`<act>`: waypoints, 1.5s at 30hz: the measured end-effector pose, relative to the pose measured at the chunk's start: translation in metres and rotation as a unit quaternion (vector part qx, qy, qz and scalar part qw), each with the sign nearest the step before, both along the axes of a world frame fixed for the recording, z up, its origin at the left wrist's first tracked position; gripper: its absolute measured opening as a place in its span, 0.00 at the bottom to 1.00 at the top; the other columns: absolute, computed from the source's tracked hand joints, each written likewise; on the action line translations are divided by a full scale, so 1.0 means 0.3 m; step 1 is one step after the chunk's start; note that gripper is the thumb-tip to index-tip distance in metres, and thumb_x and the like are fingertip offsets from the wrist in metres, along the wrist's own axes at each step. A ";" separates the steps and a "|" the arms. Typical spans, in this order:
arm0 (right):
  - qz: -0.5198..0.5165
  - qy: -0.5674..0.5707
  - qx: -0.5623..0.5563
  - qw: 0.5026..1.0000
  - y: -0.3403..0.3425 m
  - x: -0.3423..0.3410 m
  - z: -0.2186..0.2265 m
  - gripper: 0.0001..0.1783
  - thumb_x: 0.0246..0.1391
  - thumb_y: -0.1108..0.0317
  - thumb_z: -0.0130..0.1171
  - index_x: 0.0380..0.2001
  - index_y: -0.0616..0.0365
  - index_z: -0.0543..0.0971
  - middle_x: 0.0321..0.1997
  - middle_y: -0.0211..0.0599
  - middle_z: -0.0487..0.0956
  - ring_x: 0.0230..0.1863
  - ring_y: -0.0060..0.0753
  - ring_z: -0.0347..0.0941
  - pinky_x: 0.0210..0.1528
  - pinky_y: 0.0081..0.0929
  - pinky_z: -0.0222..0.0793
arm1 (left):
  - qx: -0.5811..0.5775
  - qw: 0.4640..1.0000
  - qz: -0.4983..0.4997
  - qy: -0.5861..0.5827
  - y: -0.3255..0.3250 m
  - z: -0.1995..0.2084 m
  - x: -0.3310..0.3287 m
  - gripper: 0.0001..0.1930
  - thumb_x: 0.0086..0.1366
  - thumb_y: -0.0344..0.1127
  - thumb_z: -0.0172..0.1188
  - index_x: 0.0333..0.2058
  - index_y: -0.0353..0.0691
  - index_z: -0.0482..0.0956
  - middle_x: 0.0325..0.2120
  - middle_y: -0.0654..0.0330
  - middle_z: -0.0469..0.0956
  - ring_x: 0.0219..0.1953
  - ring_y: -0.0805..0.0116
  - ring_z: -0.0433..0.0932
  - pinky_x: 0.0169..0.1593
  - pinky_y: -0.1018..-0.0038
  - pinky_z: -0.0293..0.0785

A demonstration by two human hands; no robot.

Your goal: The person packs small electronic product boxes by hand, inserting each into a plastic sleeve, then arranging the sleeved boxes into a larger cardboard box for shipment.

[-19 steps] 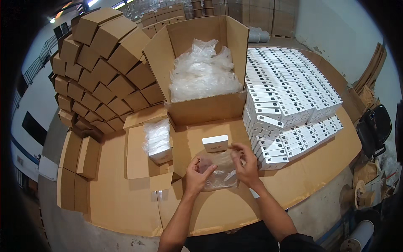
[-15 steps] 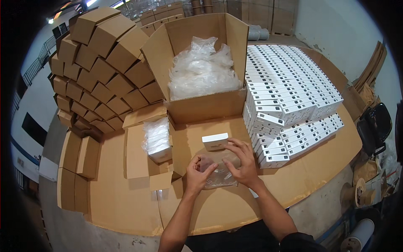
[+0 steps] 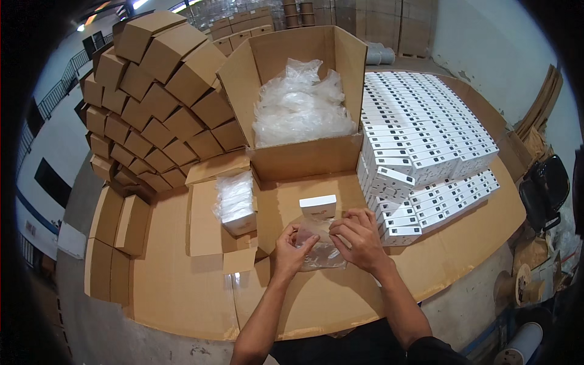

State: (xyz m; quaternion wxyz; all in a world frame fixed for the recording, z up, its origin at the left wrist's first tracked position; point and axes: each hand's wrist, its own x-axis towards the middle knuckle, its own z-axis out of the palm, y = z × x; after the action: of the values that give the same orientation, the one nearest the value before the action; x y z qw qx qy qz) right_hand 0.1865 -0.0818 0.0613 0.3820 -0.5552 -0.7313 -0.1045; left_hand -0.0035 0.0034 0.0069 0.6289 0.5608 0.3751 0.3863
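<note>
Landmark: large open carton (image 3: 307,161), its top open probably for easy reach, containing a heap of clear bags (image 3: 301,112).
Before the carton: one white box (image 3: 318,207), upright and ungrasped, apparently set near the hands for convenience.
Before the carton, closer to the person: one clear plastic bag (image 3: 322,258). Left hand (image 3: 293,250), thumb and fingers pinching its left side; right hand (image 3: 359,238), fingertips bunched at its upper right. This two-sided hold seemingly keeps limp film spread.
Left front of the carton: small carton (image 3: 239,260), wrapped boxes (image 3: 237,207) lined up inside, presumably to save space.
Right of the carton: stacked white boxes (image 3: 432,155).
Left of the carton: piled brown cartons (image 3: 158,103).
</note>
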 end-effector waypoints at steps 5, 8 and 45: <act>0.018 -0.031 -0.123 0.992 0.007 -0.019 0.074 0.09 0.51 0.68 0.70 0.36 0.53 0.83 0.41 0.30 0.84 0.50 0.37 0.76 0.54 0.38 0.67 | 0.020 0.999 -0.029 0.000 -0.020 0.037 0.005 0.16 0.63 0.26 0.72 0.47 0.36 0.77 0.39 0.62 0.84 0.39 0.76 0.82 0.42 0.78 0.79; 0.065 -0.016 -0.171 0.983 0.032 -0.018 0.087 0.10 0.53 0.68 0.69 0.39 0.56 0.82 0.43 0.34 0.85 0.46 0.45 0.79 0.48 0.40 0.72 | 0.034 0.998 -0.049 0.007 -0.016 0.020 -0.008 0.18 0.62 0.26 0.73 0.48 0.36 0.78 0.39 0.61 0.84 0.41 0.75 0.82 0.46 0.78 0.79; 0.047 0.445 -0.143 0.883 0.191 0.062 -0.161 0.18 0.61 0.82 0.60 0.54 0.60 0.80 0.52 0.31 0.82 0.43 0.17 0.79 0.43 0.17 0.74 | -0.017 0.998 -0.027 0.056 0.011 0.050 -0.046 0.21 0.56 0.31 0.78 0.46 0.34 0.80 0.39 0.58 0.84 0.41 0.69 0.83 0.48 0.72 0.80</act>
State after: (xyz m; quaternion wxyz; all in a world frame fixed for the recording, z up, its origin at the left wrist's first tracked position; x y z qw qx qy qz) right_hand 0.2051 -0.0246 0.0129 0.5881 -0.5571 -0.5166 0.2773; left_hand -0.0172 0.0068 0.0217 0.6270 0.5806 0.4005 0.3307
